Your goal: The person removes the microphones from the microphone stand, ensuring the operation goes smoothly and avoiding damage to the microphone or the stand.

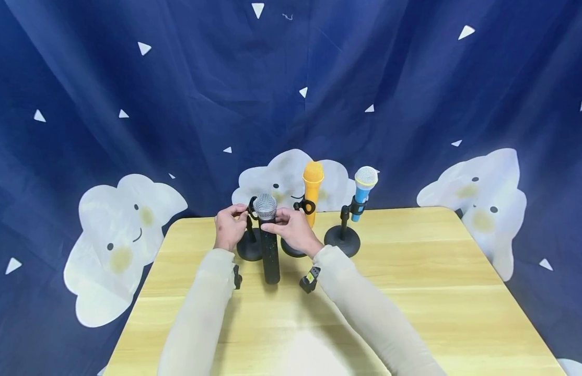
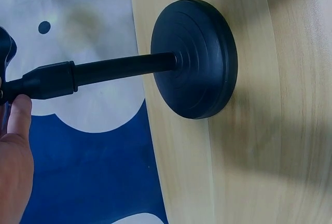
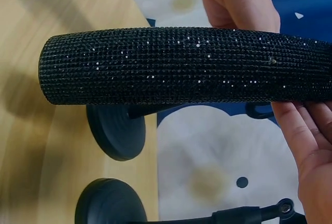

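Note:
A black microphone (image 1: 270, 256) with a silver mesh head and a handle covered in tiny glittering studs is held nearly upright by my right hand (image 1: 298, 228). My right fingers and thumb grip it just below the head; in the right wrist view, the studded handle (image 3: 181, 66) runs across the picture with its butt end over the table. To its left, my left hand (image 1: 230, 227) pinches the top of a black microphone stand (image 1: 249, 246) near its clip. The left wrist view shows the thumb against the stand's upper joint (image 2: 49, 81), while the other fingers are mostly out of frame.
An orange microphone (image 1: 312, 180) sits in the middle stand's clip, close beside my right hand. Farther right, a blue microphone (image 1: 361, 196) with a white head leans in another stand (image 1: 342, 240). The wooden table (image 1: 413, 292) ends at a blue curtain (image 1: 394, 78) with cloud prints.

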Action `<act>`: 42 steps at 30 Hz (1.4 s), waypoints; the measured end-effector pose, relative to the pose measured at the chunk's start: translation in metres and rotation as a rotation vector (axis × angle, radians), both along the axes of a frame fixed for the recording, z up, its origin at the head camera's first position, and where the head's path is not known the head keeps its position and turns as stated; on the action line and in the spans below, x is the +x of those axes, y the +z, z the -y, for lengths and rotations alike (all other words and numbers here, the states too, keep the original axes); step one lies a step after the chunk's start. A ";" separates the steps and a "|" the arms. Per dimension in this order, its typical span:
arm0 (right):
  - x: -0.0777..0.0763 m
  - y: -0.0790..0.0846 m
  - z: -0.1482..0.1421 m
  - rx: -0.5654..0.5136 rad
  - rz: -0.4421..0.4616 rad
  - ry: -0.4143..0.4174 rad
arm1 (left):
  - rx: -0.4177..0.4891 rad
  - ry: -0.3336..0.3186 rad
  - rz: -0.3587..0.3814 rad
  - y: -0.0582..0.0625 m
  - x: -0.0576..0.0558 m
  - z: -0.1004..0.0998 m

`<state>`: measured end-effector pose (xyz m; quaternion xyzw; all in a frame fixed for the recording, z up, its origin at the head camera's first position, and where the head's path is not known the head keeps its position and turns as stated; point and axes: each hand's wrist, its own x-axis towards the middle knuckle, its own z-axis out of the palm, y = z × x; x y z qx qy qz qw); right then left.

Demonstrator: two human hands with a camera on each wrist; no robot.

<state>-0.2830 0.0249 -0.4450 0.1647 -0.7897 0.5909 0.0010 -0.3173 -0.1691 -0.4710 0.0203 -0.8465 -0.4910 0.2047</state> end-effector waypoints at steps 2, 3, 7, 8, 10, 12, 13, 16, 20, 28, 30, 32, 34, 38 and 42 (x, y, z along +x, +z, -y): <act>0.000 -0.002 0.000 0.005 0.009 -0.006 | -0.003 0.000 -0.004 0.001 -0.001 0.000; 0.000 -0.002 0.000 0.009 0.012 -0.009 | -0.006 0.000 -0.004 0.002 -0.001 0.001; 0.001 -0.005 0.001 0.018 0.022 -0.018 | -0.009 0.000 0.003 0.003 -0.002 0.001; 0.001 -0.005 0.001 0.019 0.025 -0.019 | -0.010 0.000 0.005 0.003 -0.002 0.001; 0.002 -0.008 0.002 0.017 0.037 -0.016 | -0.012 0.001 0.007 0.003 -0.002 0.002; 0.002 -0.011 0.002 0.021 0.052 -0.014 | -0.015 0.002 0.008 0.003 -0.001 0.002; 0.003 -0.012 0.003 0.026 0.061 -0.014 | -0.017 0.003 0.009 0.003 -0.001 0.002; 0.003 -0.016 0.003 0.036 0.081 -0.016 | -0.019 0.003 0.018 0.003 0.000 0.003; 0.005 -0.020 0.004 0.039 0.099 -0.023 | -0.019 -0.002 0.033 0.003 0.001 0.003; 0.007 -0.031 0.007 -0.002 0.097 -0.010 | -0.003 -0.006 0.019 0.002 0.000 0.002; 0.008 -0.034 0.008 -0.005 0.101 -0.011 | -0.008 -0.008 0.010 0.002 0.000 0.002; 0.009 -0.036 0.008 -0.005 0.105 -0.015 | -0.009 -0.012 0.004 0.001 0.000 0.002; 0.010 -0.038 0.008 -0.006 0.115 -0.019 | -0.009 -0.013 0.001 0.001 0.000 0.002; 0.012 -0.043 0.008 -0.001 0.128 -0.025 | -0.003 -0.011 0.003 0.001 0.001 0.001; 0.012 -0.048 0.009 -0.008 0.116 -0.035 | -0.008 -0.006 0.008 0.002 0.002 0.001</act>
